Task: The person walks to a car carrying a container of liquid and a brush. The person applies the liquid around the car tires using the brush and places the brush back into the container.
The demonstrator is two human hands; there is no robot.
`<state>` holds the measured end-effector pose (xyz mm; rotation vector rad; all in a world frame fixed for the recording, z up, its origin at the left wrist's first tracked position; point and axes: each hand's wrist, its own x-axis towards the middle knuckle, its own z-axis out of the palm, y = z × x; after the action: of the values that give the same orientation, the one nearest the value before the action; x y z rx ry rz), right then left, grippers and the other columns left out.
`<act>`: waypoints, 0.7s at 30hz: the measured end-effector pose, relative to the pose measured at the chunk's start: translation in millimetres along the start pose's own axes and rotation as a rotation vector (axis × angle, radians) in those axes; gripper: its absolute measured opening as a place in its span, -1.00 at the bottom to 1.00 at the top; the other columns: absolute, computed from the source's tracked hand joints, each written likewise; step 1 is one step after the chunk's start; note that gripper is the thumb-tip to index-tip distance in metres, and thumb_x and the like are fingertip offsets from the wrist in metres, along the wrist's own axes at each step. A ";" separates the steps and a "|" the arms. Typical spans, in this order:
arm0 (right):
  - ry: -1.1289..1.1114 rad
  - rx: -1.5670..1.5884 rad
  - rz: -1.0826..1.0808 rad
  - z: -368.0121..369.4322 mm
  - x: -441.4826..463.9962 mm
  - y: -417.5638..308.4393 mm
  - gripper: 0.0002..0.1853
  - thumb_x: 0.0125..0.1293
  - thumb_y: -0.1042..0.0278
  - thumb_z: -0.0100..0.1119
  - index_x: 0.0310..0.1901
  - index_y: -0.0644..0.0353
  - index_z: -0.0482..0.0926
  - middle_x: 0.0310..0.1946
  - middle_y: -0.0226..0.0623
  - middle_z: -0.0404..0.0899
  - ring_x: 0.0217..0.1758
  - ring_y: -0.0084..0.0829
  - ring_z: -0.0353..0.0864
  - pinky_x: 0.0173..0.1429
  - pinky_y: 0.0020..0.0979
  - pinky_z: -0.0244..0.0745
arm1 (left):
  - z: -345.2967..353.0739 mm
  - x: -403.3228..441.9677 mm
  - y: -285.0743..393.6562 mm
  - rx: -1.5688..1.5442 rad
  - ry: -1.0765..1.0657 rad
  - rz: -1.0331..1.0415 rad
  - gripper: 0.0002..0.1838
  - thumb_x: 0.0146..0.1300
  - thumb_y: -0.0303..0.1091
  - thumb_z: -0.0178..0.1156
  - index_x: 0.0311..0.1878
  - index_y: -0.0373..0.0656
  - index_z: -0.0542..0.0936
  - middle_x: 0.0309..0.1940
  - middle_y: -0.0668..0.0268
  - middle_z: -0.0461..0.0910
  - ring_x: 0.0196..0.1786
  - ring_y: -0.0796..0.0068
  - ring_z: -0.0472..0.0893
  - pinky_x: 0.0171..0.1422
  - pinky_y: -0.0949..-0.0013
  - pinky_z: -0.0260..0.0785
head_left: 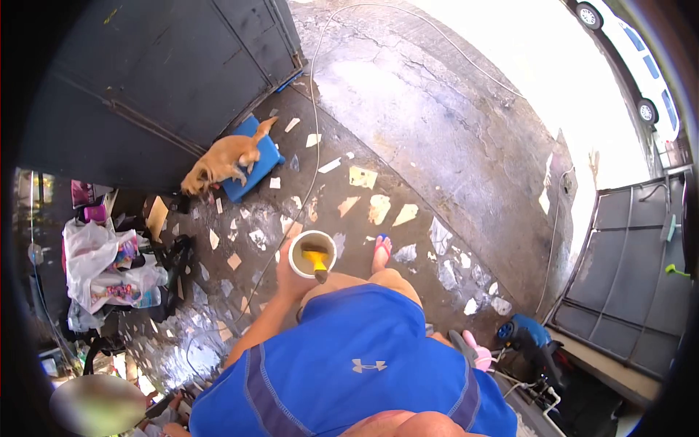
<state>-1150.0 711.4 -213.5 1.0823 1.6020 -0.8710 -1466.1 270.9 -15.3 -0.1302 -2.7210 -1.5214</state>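
Observation:
My left hand is wrapped round the left side of a white round container, held in front of my blue shirt. Inside the container stands a brush with a yellow and dark handle, its end leaning over the near rim. The contents of the container are hard to make out. My right hand does not show. Below, my foot in a sandal rests on the floor.
A tan dog is on a blue plastic piece by a dark metal gate. Tile fragments and a hose lie on the floor. Plastic bags are left; another person is lower left.

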 end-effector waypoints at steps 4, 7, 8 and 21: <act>0.605 0.007 -0.411 -188.6 154.8 -170.6 -0.69 0.37 0.16 0.45 -0.15 0.31 0.80 -0.32 -0.09 0.81 -0.33 -0.29 0.79 -0.19 -0.20 0.67 | 28.5 87.5 -3.6 0.031 0.116 -0.201 0.17 -0.17 -0.19 0.81 0.50 -0.22 0.32 0.26 0.10 0.63 0.31 0.21 0.66 0.40 0.14 0.54; 0.585 0.535 -0.607 -332.9 136.0 -409.8 -0.57 0.49 0.14 0.36 0.23 0.26 0.66 -0.14 -0.25 0.78 -0.22 -0.45 0.75 -0.18 -0.36 0.62 | 43.1 172.8 -5.0 -0.066 0.226 -0.231 0.16 -0.15 -0.22 0.80 0.49 -0.26 0.30 0.25 0.11 0.62 0.29 0.23 0.66 0.38 0.14 0.54; 0.460 0.689 -0.633 -373.9 93.2 -491.5 -0.56 0.53 0.15 0.34 0.29 0.23 0.62 -0.12 -0.29 0.77 -0.23 -0.49 0.72 -0.18 -0.38 0.60 | 55.7 210.3 -9.3 -0.113 0.230 -0.272 0.14 -0.14 -0.23 0.80 0.49 -0.26 0.31 0.25 0.11 0.62 0.29 0.24 0.66 0.38 0.14 0.54; 0.037 -0.041 -0.189 -395.7 130.0 -713.8 -0.54 0.51 0.02 0.29 0.09 0.33 0.77 -0.16 -0.09 0.82 -0.23 -0.24 0.80 -0.15 -0.20 0.69 | 84.6 823.5 38.2 -0.036 0.123 0.197 0.20 -0.09 -0.15 0.80 0.54 -0.20 0.23 0.23 0.12 0.67 0.25 0.21 0.72 0.37 0.12 0.59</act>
<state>-1964.1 853.9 -207.1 0.9338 1.7663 -0.9423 -2281.5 414.1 21.7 -0.2858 -2.5038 -1.4725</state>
